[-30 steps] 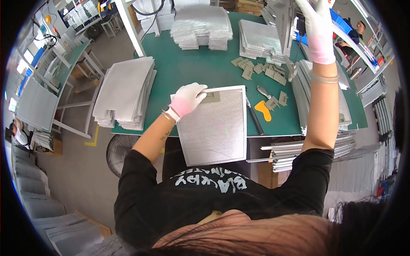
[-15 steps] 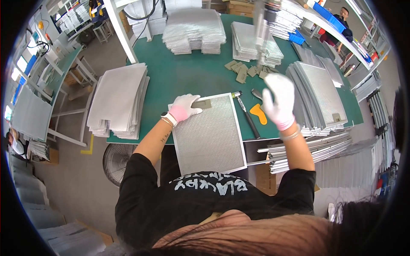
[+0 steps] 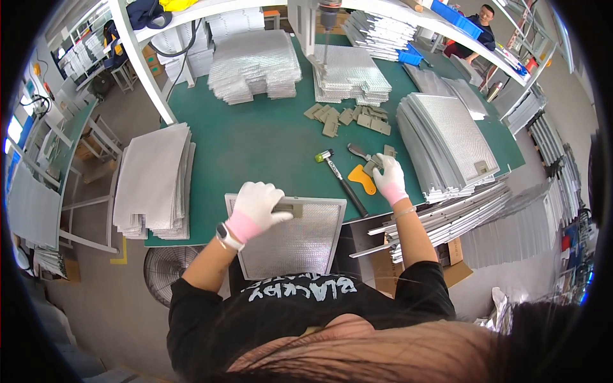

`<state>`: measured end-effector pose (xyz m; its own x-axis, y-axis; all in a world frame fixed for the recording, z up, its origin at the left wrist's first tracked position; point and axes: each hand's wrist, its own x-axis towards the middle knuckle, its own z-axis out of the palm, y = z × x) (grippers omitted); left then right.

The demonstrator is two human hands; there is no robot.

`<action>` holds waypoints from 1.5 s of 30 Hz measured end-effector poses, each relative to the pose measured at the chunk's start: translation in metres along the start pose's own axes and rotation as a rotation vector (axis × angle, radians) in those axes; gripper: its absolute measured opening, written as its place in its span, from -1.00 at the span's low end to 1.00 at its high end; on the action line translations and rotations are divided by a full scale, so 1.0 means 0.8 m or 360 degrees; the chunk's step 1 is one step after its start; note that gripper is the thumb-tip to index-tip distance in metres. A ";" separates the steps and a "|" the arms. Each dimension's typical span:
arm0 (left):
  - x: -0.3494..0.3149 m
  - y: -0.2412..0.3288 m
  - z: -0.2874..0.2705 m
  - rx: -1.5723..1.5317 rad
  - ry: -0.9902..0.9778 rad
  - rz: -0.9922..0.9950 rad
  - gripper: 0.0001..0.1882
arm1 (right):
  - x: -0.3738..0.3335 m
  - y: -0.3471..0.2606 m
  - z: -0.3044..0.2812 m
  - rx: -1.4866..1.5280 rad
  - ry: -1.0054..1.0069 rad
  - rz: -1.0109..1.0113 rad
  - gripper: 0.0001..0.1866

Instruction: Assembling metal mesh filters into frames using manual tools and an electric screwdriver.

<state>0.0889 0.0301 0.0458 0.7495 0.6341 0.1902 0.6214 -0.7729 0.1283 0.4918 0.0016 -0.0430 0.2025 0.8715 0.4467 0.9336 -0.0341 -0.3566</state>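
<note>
Head view, yellow scraper (image 3: 363, 179) beside right hand (image 3: 391, 179), hammer (image 3: 345, 184) alongside

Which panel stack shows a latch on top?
The stack just right of the right hand: a grey-green latch sits on top, at the near end; the other stacks show none.

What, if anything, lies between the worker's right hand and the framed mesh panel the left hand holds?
Two tools: the yellow scraper, beside the right hand, then the hammer, nearer the framed mesh panel. Both lie low on the green table; nothing visible blocks the space above them.
</note>
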 end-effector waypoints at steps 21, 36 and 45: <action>-0.086 0.066 -0.003 -0.0043 0.0863 -0.0227 -0.54 | 0.053 -0.240 -0.091 0.1601 -0.0995 0.0080 -0.46; -0.073 0.006 0.002 -0.0006 0.0613 -0.0312 -0.22 | 0.082 -0.129 0.010 0.0613 -0.0382 -0.0071 -0.48; -0.235 -0.030 0.158 -0.0663 0.1078 -0.1328 -0.30 | -0.026 -0.047 -0.006 0.0369 0.0124 -0.0126 -0.59</action>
<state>-0.0377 -0.0678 -0.1158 -0.2139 0.9071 0.3625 0.6479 -0.1459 0.7476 0.4542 -0.0174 -0.0350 0.1622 0.8262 0.5395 0.8566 0.1535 -0.4926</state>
